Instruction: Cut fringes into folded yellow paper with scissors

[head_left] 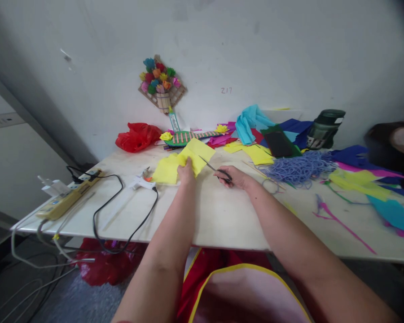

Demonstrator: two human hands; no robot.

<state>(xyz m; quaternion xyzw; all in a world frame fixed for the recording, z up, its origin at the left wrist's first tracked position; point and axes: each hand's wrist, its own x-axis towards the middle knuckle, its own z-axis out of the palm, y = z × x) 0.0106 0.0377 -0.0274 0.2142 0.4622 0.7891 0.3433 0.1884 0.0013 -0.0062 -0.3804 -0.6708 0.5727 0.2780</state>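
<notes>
My left hand (186, 170) pinches a sheet of yellow crepe paper (199, 154) above the table. More yellow paper (166, 169) spreads to the left beneath that hand. In my right hand (234, 176) is a pair of scissors (224, 175) with black handles, my fingers wrapped around the grips. The blades point up and left, with their tips at the right edge of the yellow sheet. Whether the blades touch the paper I cannot tell.
A white glue gun (139, 181) with its black cord and a power strip (67, 195) lie left. Behind are a red plastic bag (138, 137) and a green woven craft piece (185, 138). Purple yarn (298, 168), a phone (278, 143), a dark bottle (326, 130) and coloured paper occupy the right.
</notes>
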